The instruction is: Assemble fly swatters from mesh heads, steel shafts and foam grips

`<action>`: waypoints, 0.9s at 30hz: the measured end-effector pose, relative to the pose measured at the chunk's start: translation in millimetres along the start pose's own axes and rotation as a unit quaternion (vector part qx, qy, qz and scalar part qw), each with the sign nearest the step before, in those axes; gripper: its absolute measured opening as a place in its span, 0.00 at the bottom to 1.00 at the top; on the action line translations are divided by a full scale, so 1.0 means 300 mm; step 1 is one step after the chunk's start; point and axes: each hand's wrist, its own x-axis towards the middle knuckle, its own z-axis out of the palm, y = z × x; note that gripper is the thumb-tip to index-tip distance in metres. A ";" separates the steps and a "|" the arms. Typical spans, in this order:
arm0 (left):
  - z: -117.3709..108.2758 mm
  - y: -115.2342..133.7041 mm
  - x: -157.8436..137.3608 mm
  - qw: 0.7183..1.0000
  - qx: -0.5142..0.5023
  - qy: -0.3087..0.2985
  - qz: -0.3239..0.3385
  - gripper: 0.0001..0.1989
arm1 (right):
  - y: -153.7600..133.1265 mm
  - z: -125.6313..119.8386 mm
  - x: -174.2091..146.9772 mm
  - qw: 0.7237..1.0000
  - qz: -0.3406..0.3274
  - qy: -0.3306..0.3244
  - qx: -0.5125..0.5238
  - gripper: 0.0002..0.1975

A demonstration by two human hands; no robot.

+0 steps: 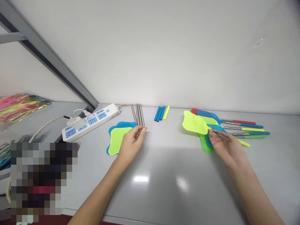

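Observation:
My right hand (226, 146) pinches the thin metal shaft of a yellow fly swatter (194, 123), whose mesh head is raised to the left and whose yellow grip pokes out to the right. Beneath it lies a pile of finished fly swatters (243, 128) with red, blue, yellow and green grips. My left hand (131, 142) rests over loose blue and yellow mesh heads (117, 140). Its thumb and fingertips close on the near end of the metal rods (138, 114).
Blue and yellow handle sleeves (161, 113) lie by the wall. A white power strip (91, 120) with plugs and a cable sits at the left. Colourful packets (18, 105) lie at the far left, and a slanted metal beam (53, 67) runs above them.

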 end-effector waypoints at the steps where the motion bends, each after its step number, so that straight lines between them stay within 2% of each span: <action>1: -0.009 -0.007 0.006 0.999 0.037 0.010 0.017 0.13 | -0.009 -0.002 0.000 1.000 -0.002 0.003 0.004 0.11; 4: -0.028 -0.033 0.021 0.993 0.109 0.010 0.054 0.13 | -0.028 -0.004 -0.004 1.000 0.002 -0.005 0.008 0.13; 10: -0.025 -0.063 0.033 0.984 0.158 -0.001 0.087 0.13 | -0.028 -0.004 -0.012 1.000 0.008 0.000 -0.007 0.15; 15: -0.010 -0.076 0.039 0.976 0.182 0.003 0.115 0.13 | 0.004 -0.002 -0.013 0.998 0.062 0.006 -0.005 0.17; 24: 0.049 -0.114 0.060 0.951 0.289 0.039 0.104 0.14 | 0.102 0.010 -0.056 0.987 0.141 -0.074 -0.031 0.10; 27: 0.073 -0.111 0.071 0.948 0.305 0.050 0.080 0.14 | 0.131 0.009 -0.067 0.978 0.170 -0.113 -0.040 0.07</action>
